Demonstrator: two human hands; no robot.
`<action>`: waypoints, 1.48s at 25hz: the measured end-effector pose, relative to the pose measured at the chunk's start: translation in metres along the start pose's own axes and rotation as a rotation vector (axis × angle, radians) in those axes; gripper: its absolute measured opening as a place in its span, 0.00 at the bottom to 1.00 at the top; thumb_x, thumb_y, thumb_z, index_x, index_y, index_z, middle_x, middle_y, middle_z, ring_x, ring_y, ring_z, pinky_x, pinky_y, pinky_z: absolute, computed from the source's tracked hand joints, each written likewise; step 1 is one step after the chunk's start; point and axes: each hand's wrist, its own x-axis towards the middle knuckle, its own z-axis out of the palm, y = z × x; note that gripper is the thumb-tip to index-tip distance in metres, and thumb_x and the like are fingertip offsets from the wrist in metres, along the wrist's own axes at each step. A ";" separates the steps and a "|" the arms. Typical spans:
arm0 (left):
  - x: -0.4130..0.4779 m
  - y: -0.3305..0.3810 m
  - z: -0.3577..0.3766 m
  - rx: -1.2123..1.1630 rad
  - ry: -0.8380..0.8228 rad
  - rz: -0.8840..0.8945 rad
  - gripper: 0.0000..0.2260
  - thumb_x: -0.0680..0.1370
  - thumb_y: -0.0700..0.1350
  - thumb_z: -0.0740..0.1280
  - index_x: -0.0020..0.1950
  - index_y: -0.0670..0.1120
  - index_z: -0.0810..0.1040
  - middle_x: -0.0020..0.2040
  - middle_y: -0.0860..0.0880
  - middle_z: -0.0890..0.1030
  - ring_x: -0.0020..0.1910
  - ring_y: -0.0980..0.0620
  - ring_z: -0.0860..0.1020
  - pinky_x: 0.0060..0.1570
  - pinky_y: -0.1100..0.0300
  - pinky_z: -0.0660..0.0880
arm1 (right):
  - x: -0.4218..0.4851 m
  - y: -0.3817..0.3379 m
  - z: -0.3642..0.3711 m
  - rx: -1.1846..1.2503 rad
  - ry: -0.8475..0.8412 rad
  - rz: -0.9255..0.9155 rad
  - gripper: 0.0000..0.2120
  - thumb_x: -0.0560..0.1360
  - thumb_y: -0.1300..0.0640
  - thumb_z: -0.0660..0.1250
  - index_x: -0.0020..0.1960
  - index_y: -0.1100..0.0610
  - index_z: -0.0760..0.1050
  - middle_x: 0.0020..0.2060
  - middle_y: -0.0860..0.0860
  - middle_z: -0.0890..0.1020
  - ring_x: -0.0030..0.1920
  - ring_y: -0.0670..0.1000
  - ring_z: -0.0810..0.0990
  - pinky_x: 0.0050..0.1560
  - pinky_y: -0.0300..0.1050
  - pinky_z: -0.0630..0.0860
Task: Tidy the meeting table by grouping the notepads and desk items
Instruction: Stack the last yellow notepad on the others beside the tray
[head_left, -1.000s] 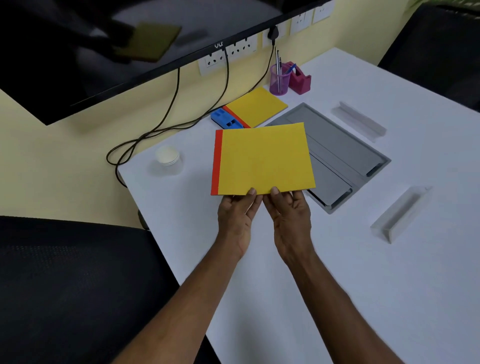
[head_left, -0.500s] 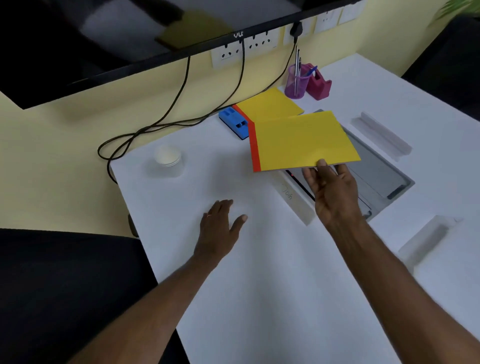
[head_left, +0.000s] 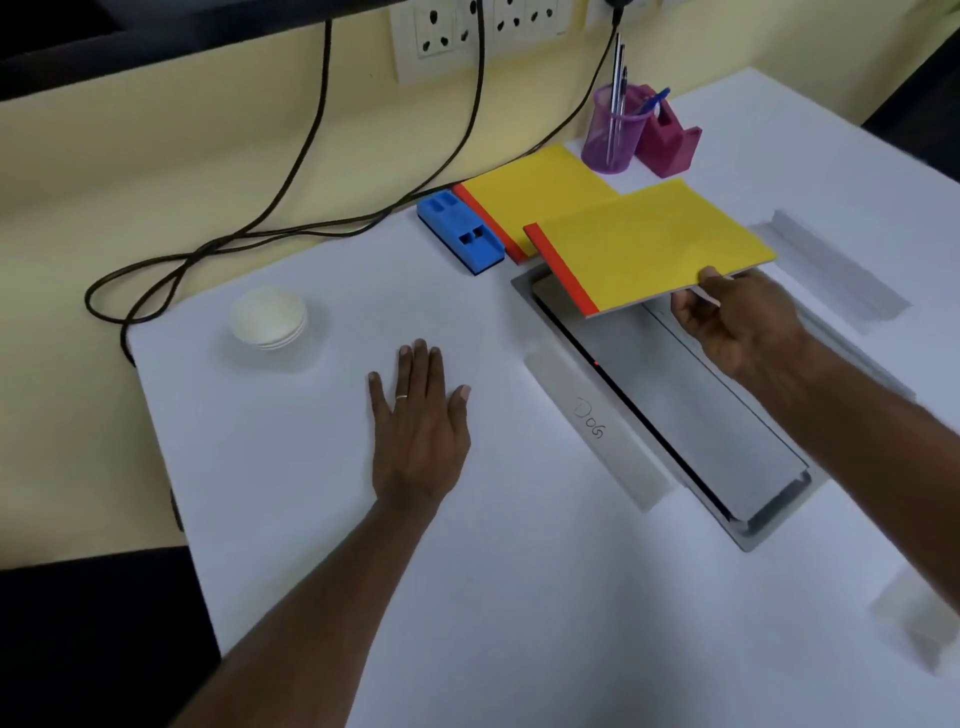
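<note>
Fingers of the left hand (head_left: 418, 431) lie spread and flat, palm down on the white table (head_left: 311, 467), holding nothing, a ring on one finger. The right hand (head_left: 737, 322) reaches in over the grey floor-box lid (head_left: 701, 415) set into the table, thumb on top and fingers underneath, pinching the near edge of a yellow notepad (head_left: 649, 244) held tilted in the air above the far end of that lid.

Most of the gripping fingers are hidden under the pad, and the right forearm runs out of view at the edge. A clear stand near the lid's right end is cut off and blurred.

The held notepad has a yellow cover and a red-orange binding strip along its left side. A second matching notepad (head_left: 535, 192) lies flat just beyond the lid, partly overlapped in view by the held one, with a blue holder (head_left: 460, 231) touching its left side and a purple pen cup (head_left: 613, 130) beyond it.
</note>
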 end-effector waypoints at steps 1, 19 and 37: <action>-0.002 0.000 -0.003 0.011 0.004 0.002 0.27 0.86 0.56 0.45 0.80 0.42 0.61 0.80 0.43 0.61 0.81 0.47 0.57 0.77 0.39 0.55 | 0.010 -0.002 0.003 -0.017 0.012 -0.002 0.11 0.83 0.67 0.57 0.49 0.54 0.73 0.47 0.51 0.79 0.42 0.51 0.78 0.36 0.38 0.80; -0.003 0.003 -0.010 0.030 -0.031 -0.031 0.27 0.84 0.57 0.55 0.79 0.44 0.64 0.80 0.47 0.62 0.81 0.51 0.57 0.76 0.41 0.60 | 0.144 0.028 0.082 -0.222 0.208 -0.019 0.36 0.72 0.71 0.72 0.75 0.57 0.63 0.65 0.61 0.74 0.46 0.55 0.84 0.38 0.44 0.84; 0.000 0.003 -0.010 -0.007 -0.056 -0.047 0.29 0.84 0.62 0.47 0.80 0.48 0.63 0.81 0.50 0.61 0.81 0.51 0.57 0.76 0.40 0.61 | 0.162 0.053 0.120 -0.402 0.331 -0.166 0.31 0.69 0.68 0.76 0.69 0.57 0.72 0.52 0.53 0.78 0.56 0.56 0.82 0.54 0.56 0.83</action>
